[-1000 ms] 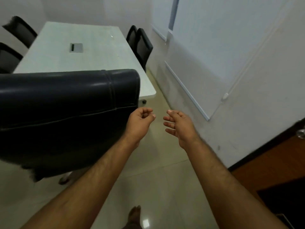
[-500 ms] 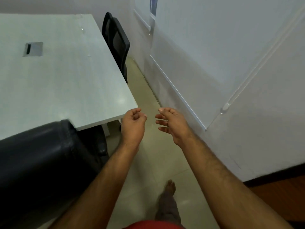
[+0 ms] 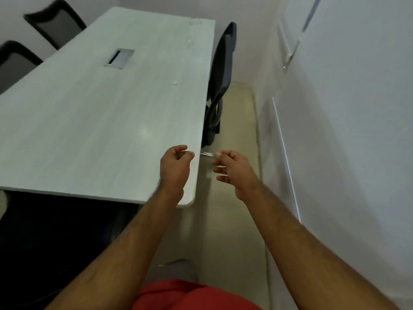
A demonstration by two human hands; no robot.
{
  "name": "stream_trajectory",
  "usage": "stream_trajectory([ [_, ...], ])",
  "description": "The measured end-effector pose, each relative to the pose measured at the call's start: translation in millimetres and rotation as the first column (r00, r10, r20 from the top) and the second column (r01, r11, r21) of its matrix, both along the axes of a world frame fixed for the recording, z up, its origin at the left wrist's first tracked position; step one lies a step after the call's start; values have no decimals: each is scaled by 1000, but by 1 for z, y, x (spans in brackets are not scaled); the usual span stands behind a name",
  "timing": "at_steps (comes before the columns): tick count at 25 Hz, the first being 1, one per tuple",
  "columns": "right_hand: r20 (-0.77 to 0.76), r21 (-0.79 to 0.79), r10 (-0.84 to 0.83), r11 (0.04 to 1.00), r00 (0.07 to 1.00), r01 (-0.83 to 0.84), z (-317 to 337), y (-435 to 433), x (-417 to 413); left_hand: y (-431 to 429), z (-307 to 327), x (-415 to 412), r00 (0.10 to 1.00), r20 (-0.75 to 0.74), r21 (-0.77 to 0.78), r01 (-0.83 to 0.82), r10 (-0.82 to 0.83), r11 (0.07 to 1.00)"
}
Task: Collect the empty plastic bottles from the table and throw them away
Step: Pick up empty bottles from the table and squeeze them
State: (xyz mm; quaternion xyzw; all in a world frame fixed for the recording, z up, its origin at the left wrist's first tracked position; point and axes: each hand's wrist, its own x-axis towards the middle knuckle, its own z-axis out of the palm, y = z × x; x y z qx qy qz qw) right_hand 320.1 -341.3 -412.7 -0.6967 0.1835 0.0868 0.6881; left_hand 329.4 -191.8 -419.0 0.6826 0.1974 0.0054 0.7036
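Pale, faintly wood-grained laminate covers the table (image 3: 93,121), a long slab with a rounded near corner and a grey cable hatch (image 3: 119,58) sunk into its middle. No whole bottle can be made out on it. Small clear specks, perhaps droplets or a cap, are seen near the far right edge (image 3: 189,41), and whether a bottle stands at the far end cannot be told; nor is any bin shown.

Both hands are held out ahead, empty. The left hand (image 3: 175,167) is loosely curled over the table's near right edge, thumb close to forefinger, with nothing gripped. The right hand (image 3: 233,170) is half closed over the floor (image 3: 234,130) just beside that edge, its fingers bent inward, also with nothing in it. A thin pale streak lies between the two hands, too blurred to be named.

The step in hand is judged to be a search along the table. It is best done by scanning the right edge up to the far end before any reach is made, since clear plastic is easily lost against so pale a top. Any bottle found should be taken round the middle with a light grip, as thin empty plastic crumples and slips.

Dark mesh-backed chairs (image 3: 220,70) are tucked against the table, and the aisle beside the smooth white wall (image 3: 346,130) is narrow, so the chair should be skirted.
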Motion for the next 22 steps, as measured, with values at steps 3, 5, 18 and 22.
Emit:
stream_trajectory([
  [3, 14, -10, 91, 996, 996, -91, -5, -13, 80, -9, -5, 67, 998, 22, 28, -68, 67, 997],
  [5, 31, -29, 152, 988, 988, -151, -9, -17, 145, -13, -15, 126, 994, 42, 58, -102, 100, 993],
  [18, 12, -193, 436, 884, 900, -426, 38, -42, 517, -37, -40, 494, 978, -15, 319, -190, 206, 928],
  [22, 15, -220, 567, 805, 824, -551, 33, -52, 621, -41, -75, 581, 967, -80, 463, -180, 243, 868],
])
